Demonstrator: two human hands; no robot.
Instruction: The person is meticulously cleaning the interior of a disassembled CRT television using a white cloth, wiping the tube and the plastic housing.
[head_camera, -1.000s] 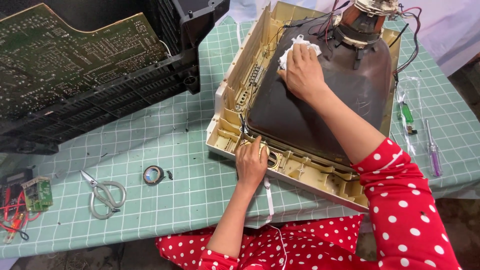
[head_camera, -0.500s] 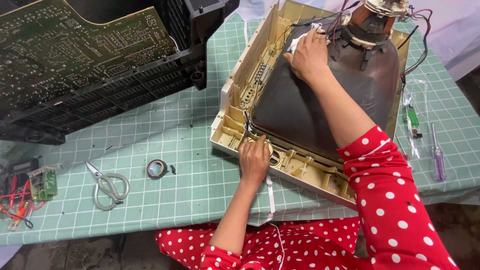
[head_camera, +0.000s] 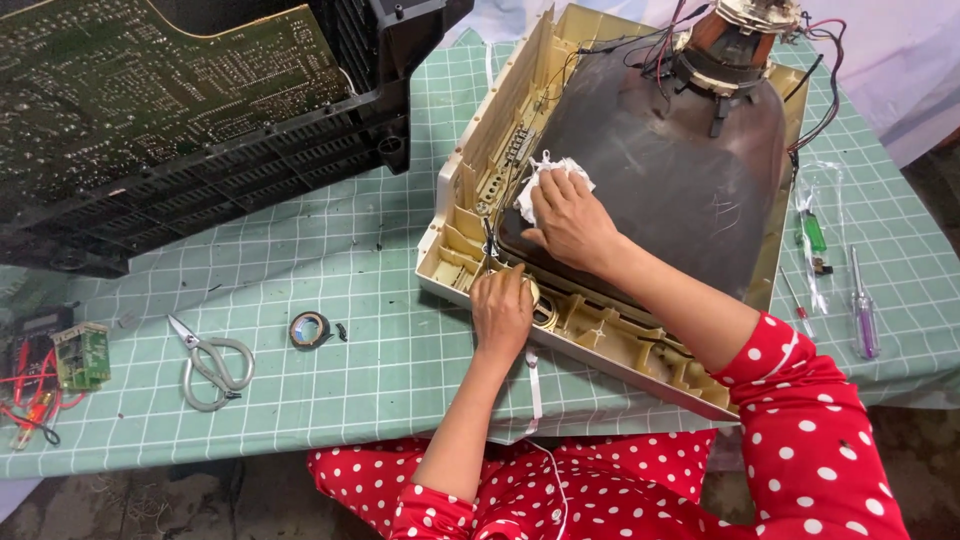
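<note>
The right hand (head_camera: 572, 222) presses a crumpled white cloth (head_camera: 548, 182) flat against the dark grey glass funnel of a picture tube (head_camera: 670, 170), fingers closed over the wad at the tube's lower left edge. The tube lies face down inside a cream plastic television front frame (head_camera: 470, 210), which rests on a surface covered by a green checked mat (head_camera: 400, 350). The left hand (head_camera: 502, 312) is curled over the frame's near rim just beside the tube's corner, steadying it; whether it grips anything small there cannot be told. The cloth looks soft and light, easy to bunch under the palm, while the tube appears heavy, rigid and fragile, its narrow neck with coloured wires (head_camera: 735, 40) the weakest part, so the wide glass body or the frame rim seems the safer place to hold. To the left lie steel scissors (head_camera: 210, 362), a small roll of black tape (head_camera: 310, 329) and a black cabinet back carrying a green circuit board (head_camera: 170, 90); a purple-handled screwdriver (head_camera: 863, 312) lies at the right.
</note>
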